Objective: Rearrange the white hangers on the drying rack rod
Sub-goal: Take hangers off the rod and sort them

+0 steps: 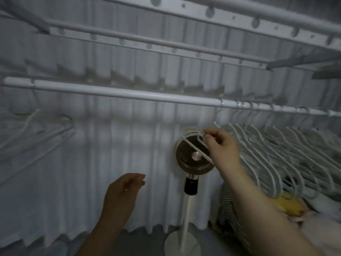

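A white rod (129,93) of the drying rack runs across the view, sloping down to the right. Several white hangers (267,145) hang bunched together on its right part. The leftmost hanger (195,146) of that bunch hooks the rod a little apart from the rest, and my right hand (221,146) pinches its upper arm. At the far left one more white hanger (33,115) hangs alone on the rod. Lower down, my left hand (123,189) is raised with its fingers loosely apart and nothing in it.
A standing fan (193,159) on a white pole and round base is behind the held hanger. White curtains (92,163) cover the back. More rack rails (166,41) run overhead. Laundry and a yellow item (287,204) lie at the lower right.
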`<action>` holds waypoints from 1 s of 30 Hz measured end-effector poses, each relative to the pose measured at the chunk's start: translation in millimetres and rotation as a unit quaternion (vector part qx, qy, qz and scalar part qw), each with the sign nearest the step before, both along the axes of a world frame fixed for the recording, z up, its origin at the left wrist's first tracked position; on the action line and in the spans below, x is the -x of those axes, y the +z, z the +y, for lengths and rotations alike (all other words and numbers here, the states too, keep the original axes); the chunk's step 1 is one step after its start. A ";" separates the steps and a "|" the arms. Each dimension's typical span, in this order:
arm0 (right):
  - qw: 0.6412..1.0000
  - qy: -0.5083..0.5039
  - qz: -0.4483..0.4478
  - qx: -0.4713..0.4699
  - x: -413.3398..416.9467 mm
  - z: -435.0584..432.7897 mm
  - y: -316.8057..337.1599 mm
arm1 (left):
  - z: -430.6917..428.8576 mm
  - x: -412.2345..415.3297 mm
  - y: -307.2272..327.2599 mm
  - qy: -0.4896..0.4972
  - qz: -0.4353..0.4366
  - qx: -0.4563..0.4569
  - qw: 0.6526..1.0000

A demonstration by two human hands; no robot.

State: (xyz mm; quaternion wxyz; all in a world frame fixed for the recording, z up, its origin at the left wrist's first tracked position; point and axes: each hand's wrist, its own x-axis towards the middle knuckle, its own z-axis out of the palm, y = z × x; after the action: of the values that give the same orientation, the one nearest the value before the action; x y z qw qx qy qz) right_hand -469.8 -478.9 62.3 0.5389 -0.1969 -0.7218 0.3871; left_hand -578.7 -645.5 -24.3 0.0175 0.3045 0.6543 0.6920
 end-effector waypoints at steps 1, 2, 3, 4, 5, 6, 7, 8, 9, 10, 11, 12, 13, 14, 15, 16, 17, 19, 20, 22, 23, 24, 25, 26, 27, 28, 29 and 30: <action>1.000 -0.015 0.003 -0.003 -13.9 16.0 3.1 | 15.9 -11.1 -3.0 -0.018 -0.010 0.011 1.000; 1.000 -0.026 0.001 -0.008 -26.8 31.4 6.2 | 31.3 -21.3 -4.3 -0.036 -0.020 0.018 0.999; 0.999 -0.037 -0.004 -0.011 -37.9 45.8 9.4 | 45.3 -30.0 -4.1 -0.051 -0.029 0.024 0.998; 0.999 -0.049 -0.010 -0.010 -47.8 59.1 11.8 | 58.6 -37.6 -2.5 -0.062 -0.039 0.029 0.997; 0.998 -0.061 -0.015 -0.005 -57.3 71.4 13.0 | 70.9 -44.7 -0.5 -0.074 -0.047 0.035 0.996; 0.997 -0.072 -0.021 0.002 -65.5 83.4 13.3 | 82.7 -51.9 1.9 -0.086 -0.053 0.041 0.994; 0.996 -0.081 -0.032 0.012 -72.3 94.6 12.7 | 94.1 -59.2 4.2 -0.099 -0.052 0.048 0.993; 0.995 -0.084 -0.050 0.025 -77.2 104.8 11.6 | 104.9 -67.0 5.8 -0.114 -0.046 0.050 0.991; 0.994 -0.079 -0.068 0.041 -80.6 113.7 9.9 | 114.4 -74.5 7.6 -0.125 -0.036 0.044 0.991; 0.993 -0.064 -0.081 0.057 -82.0 120.2 8.2 | 122.5 -81.1 9.5 -0.128 -0.030 0.028 0.991; 0.992 -0.046 -0.090 0.073 -81.9 125.2 6.6 | 129.4 -86.8 11.8 -0.127 -0.031 0.008 0.991; 0.991 -0.032 -0.098 0.082 -80.8 129.0 5.2 | 135.9 -91.8 14.6 -0.126 -0.040 -0.012 0.991; 0.990 -0.025 -0.109 0.084 -79.0 132.8 4.0 | 143.0 -95.1 16.7 -0.124 -0.050 -0.021 0.991; 0.989 -0.023 -0.125 0.082 -76.8 135.7 2.9 | 150.5 -97.4 18.3 -0.124 -0.065 -0.022 0.990; 0.986 -0.023 -0.147 0.077 -74.2 138.6 2.2 | 158.4 -99.6 19.6 -0.124 -0.073 -0.011 0.990; 0.982 -0.026 -0.174 0.068 -71.5 141.3 1.8 | 166.0 -102.2 19.9 -0.129 -0.079 -0.001 0.989; 0.978 -0.032 -0.199 0.058 -69.0 144.1 1.8 | 173.8 -104.4 19.2 -0.132 -0.069 0.010 0.989; 0.971 -0.035 -0.230 0.047 -63.3 147.4 3.5 | 186.5 -111.0 19.5 -0.133 -0.032 0.054 0.989; 0.969 -0.033 -0.240 0.048 -60.1 148.1 4.5 | 192.8 -114.0 17.7 -0.141 -0.015 0.074 0.987; 0.962 -0.026 -0.265 0.055 -54.2 149.2 4.9 | 202.7 -120.3 18.5 -0.151 -0.003 0.105 0.983; 0.959 -0.023 -0.275 0.059 -52.2 149.7 4.3 | 207.5 -122.4 18.5 -0.152 -0.002 0.113 0.982; 0.957 -0.023 -0.282 0.060 -50.5 150.4 3.5 | 211.6 -123.0 18.0 -0.150 -0.002 0.117 0.982; 0.956 -0.025 -0.286 0.060 -49.1 152.1 3.0 | 215.0 -123.1 17.7 -0.153 -0.001 0.118 0.981; 0.955 -0.027 -0.288 0.060 -48.3 154.0 2.6 | 216.4 -122.9 17.0 -0.159 -0.002 0.114 0.981; 0.955 -0.028 -0.291 0.058 -47.9 155.8 2.5 | 217.8 -122.3 15.8 -0.163 -0.005 0.110 0.980; 0.953 -0.029 -0.298 0.053 -47.1 157.1 2.5 | 218.2 -121.5 14.6 -0.165 -0.010 0.104 0.981; 0.949 -0.032 -0.310 0.041 -46.3 157.7 2.1 | 218.0 -120.2 13.2 -0.166 -0.014 0.093 0.982; 0.944 -0.037 -0.328 0.023 -45.3 157.4 1.6 | 217.3 -118.5 11.5 -0.164 -0.017 0.080 0.983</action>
State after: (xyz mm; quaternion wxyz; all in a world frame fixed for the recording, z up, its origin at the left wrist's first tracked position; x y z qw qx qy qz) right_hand -424.5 -321.5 63.9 0.2816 -0.3515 -0.8419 0.2972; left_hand -460.2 -428.2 -12.8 0.1658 0.3935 0.6488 0.6299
